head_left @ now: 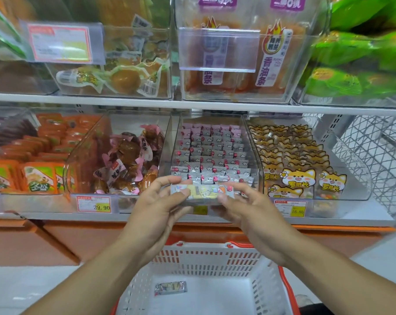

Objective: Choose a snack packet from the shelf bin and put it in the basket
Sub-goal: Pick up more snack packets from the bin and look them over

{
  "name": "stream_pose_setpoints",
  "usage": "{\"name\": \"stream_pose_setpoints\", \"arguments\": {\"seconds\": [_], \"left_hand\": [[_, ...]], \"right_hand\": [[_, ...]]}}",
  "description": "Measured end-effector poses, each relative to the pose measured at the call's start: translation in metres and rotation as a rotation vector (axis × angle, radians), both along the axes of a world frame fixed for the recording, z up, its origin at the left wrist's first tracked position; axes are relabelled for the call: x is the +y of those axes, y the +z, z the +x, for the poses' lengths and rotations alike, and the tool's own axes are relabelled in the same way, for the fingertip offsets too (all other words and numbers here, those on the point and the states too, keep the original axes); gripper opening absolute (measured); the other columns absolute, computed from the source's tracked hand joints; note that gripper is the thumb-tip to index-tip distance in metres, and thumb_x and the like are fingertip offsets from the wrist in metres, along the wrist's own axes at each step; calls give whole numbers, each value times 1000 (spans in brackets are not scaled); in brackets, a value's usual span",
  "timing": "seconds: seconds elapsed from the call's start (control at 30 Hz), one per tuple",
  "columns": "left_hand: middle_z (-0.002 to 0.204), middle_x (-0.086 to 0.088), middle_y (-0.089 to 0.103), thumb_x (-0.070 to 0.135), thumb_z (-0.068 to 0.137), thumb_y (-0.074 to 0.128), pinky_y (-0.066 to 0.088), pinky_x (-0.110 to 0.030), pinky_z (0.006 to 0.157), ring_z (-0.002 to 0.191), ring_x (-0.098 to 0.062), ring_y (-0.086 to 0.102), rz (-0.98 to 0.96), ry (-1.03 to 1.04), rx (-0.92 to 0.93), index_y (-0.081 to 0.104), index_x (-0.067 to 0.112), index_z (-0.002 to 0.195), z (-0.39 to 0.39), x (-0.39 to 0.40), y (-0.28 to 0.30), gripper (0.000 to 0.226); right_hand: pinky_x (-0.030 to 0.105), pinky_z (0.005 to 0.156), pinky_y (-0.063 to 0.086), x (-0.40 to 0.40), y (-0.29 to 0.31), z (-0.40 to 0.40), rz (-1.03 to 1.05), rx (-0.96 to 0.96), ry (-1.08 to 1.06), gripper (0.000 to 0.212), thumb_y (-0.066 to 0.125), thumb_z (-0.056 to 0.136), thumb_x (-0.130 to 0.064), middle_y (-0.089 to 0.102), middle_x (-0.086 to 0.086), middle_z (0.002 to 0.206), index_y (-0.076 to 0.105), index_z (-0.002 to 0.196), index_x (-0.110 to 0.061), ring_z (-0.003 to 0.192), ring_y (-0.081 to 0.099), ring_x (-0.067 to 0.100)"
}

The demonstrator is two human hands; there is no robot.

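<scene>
A small silver and yellow snack packet [202, 191] is held level in front of the clear shelf bin [211, 155], which is filled with rows of similar small packets. My left hand [160, 204] pinches the packet's left end between thumb and fingers. My right hand [244, 206] pinches its right end. Below my hands stands the white basket [206, 258] with orange trim. One similar packet [171, 287] lies on the basket's floor.
Neighbouring clear bins hold pink-wrapped brown snacks [129, 160], fox-printed packets [292, 162] and orange packets [40, 155]. An upper shelf [192, 103] carries more bins. Price tags [93, 203] line the shelf edge. A wire rack [374, 151] stands at the right.
</scene>
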State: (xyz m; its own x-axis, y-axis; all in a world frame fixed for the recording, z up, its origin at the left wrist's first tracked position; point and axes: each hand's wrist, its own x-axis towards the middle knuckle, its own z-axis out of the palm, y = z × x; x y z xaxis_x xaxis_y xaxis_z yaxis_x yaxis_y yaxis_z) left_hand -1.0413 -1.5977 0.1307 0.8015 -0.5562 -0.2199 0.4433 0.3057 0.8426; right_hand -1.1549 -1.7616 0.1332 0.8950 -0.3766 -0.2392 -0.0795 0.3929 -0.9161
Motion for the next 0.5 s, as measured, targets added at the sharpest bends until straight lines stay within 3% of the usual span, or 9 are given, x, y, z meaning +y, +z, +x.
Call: {"name": "stream_pose_setpoints", "arguments": {"seconds": [0.07,0.13,0.23,0.37,0.43,0.5], "left_hand": [[114,-7,76,4,76,74,62,-25,74,104,-22,74,4,19,-71,61,11,112,0,-2,3,39],[115,-2,76,0,82,75,60,-23,77,103,-16,74,69,71,-156,62,16,116,1,-4,7,40],[118,12,68,13,89,76,56,-11,76,101,2,70,328,99,-472,61,30,117,3,-4,7,37],[127,25,55,25,92,74,44,-20,104,116,5,53,647,-39,-859,57,37,127,-1,-6,0,40],[125,32,46,27,92,72,34,-18,105,114,13,41,725,-69,-970,51,43,129,-3,-6,-4,45],[129,33,43,29,92,72,29,-16,103,114,14,35,763,-86,-1025,48,44,133,-1,-5,-6,50]], "right_hand": [[31,87,60,-1,1,6,81,-21,-24,46,74,82,-6,76,14,109,59,125,-8,99,74,29],[28,82,60,-2,8,14,-3,-57,-121,42,73,83,1,77,11,108,61,122,-10,99,74,26],[24,79,59,-9,23,35,-281,-108,-293,39,74,86,2,77,-3,105,60,114,-20,97,75,14],[15,71,56,-22,31,85,-747,-100,-394,35,79,86,-11,71,-27,88,59,94,-38,85,68,-6],[22,66,56,-31,29,116,-885,-96,-412,32,77,88,-11,71,-23,85,60,93,-38,79,68,-2],[19,64,52,-40,25,149,-969,-67,-377,25,72,92,-9,71,-12,97,62,106,-27,82,67,5]]}}
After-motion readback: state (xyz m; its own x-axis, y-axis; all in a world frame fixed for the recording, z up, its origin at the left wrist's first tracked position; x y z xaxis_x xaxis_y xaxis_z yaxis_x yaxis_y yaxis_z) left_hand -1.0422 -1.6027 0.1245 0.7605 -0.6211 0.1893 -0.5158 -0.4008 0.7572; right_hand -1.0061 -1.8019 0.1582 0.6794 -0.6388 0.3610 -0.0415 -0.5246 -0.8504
